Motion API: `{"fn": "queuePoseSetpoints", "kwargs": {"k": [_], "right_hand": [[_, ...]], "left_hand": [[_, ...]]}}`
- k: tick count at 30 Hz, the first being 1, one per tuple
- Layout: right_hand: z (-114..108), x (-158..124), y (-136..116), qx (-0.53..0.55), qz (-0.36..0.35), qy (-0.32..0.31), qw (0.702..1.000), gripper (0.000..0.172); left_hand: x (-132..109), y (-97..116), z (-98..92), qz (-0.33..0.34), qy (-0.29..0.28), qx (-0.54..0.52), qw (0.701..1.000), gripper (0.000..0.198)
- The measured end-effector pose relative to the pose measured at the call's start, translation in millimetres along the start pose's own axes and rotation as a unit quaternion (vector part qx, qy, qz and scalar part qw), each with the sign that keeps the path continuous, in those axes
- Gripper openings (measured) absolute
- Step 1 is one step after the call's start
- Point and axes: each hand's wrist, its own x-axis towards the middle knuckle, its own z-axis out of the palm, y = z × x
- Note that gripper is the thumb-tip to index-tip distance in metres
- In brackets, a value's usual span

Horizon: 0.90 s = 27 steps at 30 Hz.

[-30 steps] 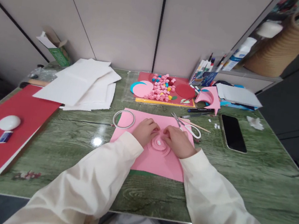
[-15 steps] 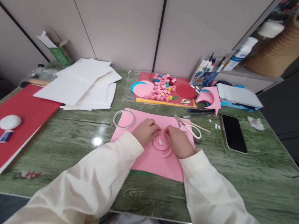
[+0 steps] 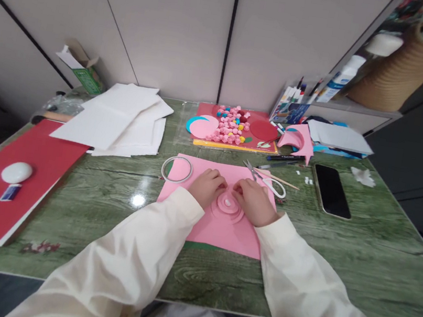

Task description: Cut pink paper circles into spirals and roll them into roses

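Note:
A pink paper spiral [image 3: 228, 217] with a small white piece [image 3: 227, 202] at its middle lies on a pink sheet of paper [image 3: 219, 236]. My left hand [image 3: 207, 187] is at the spiral's upper left, fingers closed on its edge. On the upper right, my right hand [image 3: 256, 202] pinches the spiral's edge in the same way. The fingertips partly hide the far side of the spiral. Scissors [image 3: 274, 187] with white handles lie just beyond my right hand, and a roll of tape [image 3: 177, 169] rests on the sheet's far left corner.
A phone [image 3: 332, 191] lies at the right. Farther back are pink paper scraps [image 3: 297, 139] and a plastic-covered red sheet [image 3: 260, 115] with small pink pieces [image 3: 230, 127]. White sheets [image 3: 110, 117] and a red sheet [image 3: 48, 155] with a glue tube [image 3: 10, 192] are at the left.
The view has shifted very slightly. Both hands stay at the spiral, with only small finger movement.

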Motion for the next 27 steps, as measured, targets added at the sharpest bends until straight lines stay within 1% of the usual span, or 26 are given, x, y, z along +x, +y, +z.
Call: {"fn": "queuePoseSetpoints", "kwargs": {"k": [4, 7, 9, 11, 12, 13, 14, 16, 17, 18, 20, 22, 23, 25, 27], "right_hand": [[0.7, -0.5, -0.7, 0.03, -0.011, 0.021, 0.999, 0.004], [0.0, -0.1, -2.1, 0.064, -0.026, 0.045, 0.997, 0.004], [-1.7, 0.4, -3.1, 0.094, -0.038, 0.061, 0.993, 0.004], [-4.8, 0.8, -3.7, 0.12, -0.051, 0.078, 0.988, 0.005], [-6.6, 0.8, -3.6, 0.136, -0.057, 0.088, 0.985, 0.007], [-8.4, 0.8, -3.2, 0.164, -0.06, 0.101, 0.979, 0.008], [-10.0, 0.8, -2.4, 0.202, -0.059, 0.113, 0.971, 0.011], [-12.0, 1.0, 0.3, 0.282, -0.048, 0.131, 0.949, 0.016], [-12.2, 1.3, 2.0, 0.314, -0.043, 0.132, 0.939, 0.018], [-12.1, 1.6, 3.6, 0.337, -0.04, 0.125, 0.932, 0.019], [-10.7, 2.2, 6.2, 0.356, -0.045, 0.09, 0.929, 0.025], [-9.1, 2.1, 6.5, 0.377, -0.057, 0.043, 0.924, 0.032], [-8.5, 1.7, 5.7, 0.384, -0.061, 0.018, 0.921, 0.032], [-8.5, 0.5, 2.4, 0.391, -0.069, -0.019, 0.918, 0.026], [-9.9, -1.0, -1.8, 0.398, -0.075, -0.04, 0.914, 0.022]], "left_hand": [[-0.4, 1.0, -0.1, 0.006, 0.007, -0.007, 1.0, 0.02], [0.2, 3.6, -1.1, -0.002, 0.02, -0.049, 0.999, 0.022], [0.9, 5.5, -3.6, -0.034, 0.03, -0.1, 0.994, 0.02], [1.4, 7.4, -8.7, -0.093, 0.039, -0.173, 0.98, 0.02], [1.5, 8.4, -12.0, -0.127, 0.04, -0.221, 0.966, 0.021], [1.4, 9.6, -15.7, -0.159, 0.038, -0.279, 0.946, 0.022], [1.0, 10.9, -19.3, -0.188, 0.028, -0.345, 0.919, 0.023], [-1.1, 14.3, -24.9, -0.244, 0.0, -0.471, 0.848, 0.025], [-2.9, 16.4, -26.3, -0.272, -0.005, -0.519, 0.811, 0.027], [-5.5, 18.8, -26.4, -0.287, -0.005, -0.541, 0.791, 0.029], [-12.8, 23.7, -23.5, -0.3, -0.007, -0.556, 0.776, 0.031], [-21.8, 28.3, -18.8, -0.316, -0.003, -0.565, 0.763, 0.031], [-26.2, 30.2, -16.7, -0.324, -0.003, -0.569, 0.756, 0.031], [-33.1, 32.7, -14.5, -0.329, 0.003, -0.584, 0.742, 0.031], [-36.6, 33.4, -14.8, -0.33, 0.033, -0.582, 0.742, 0.029]]}}
